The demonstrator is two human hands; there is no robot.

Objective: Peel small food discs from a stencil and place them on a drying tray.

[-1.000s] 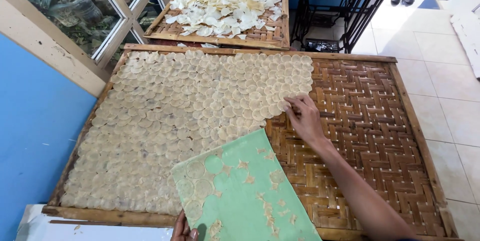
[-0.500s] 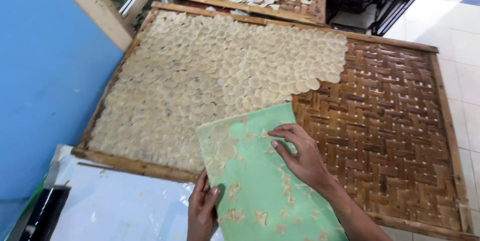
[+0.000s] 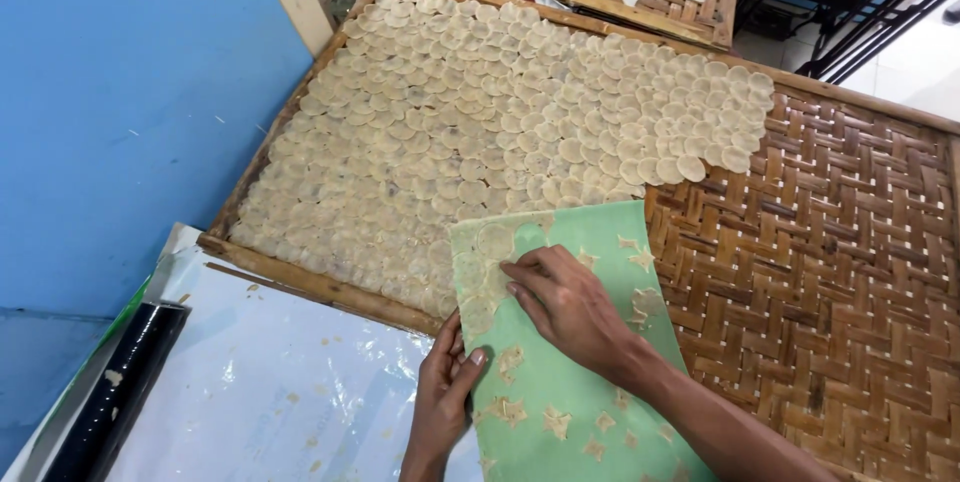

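The right hand [image 3: 570, 307] lay flat, picking at a thin round chip [image 3: 492, 242] on the green board [image 3: 570, 382] that the left hand [image 3: 445, 392] gripped at the woven tray [image 3: 850, 292]'s near edge; lifting it looked to need gentle fingers.

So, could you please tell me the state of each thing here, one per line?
Green board: tilted over the tray edge, mostly bare, a few discs and scraps stuck on.
Left hand: grip on the board's left edge.
Right hand: flat on the board, fingertips at a disc.
Woven tray: left part covered with pale discs, right part bare.
Far tray: holds white chips.
Black roll: lying flat.
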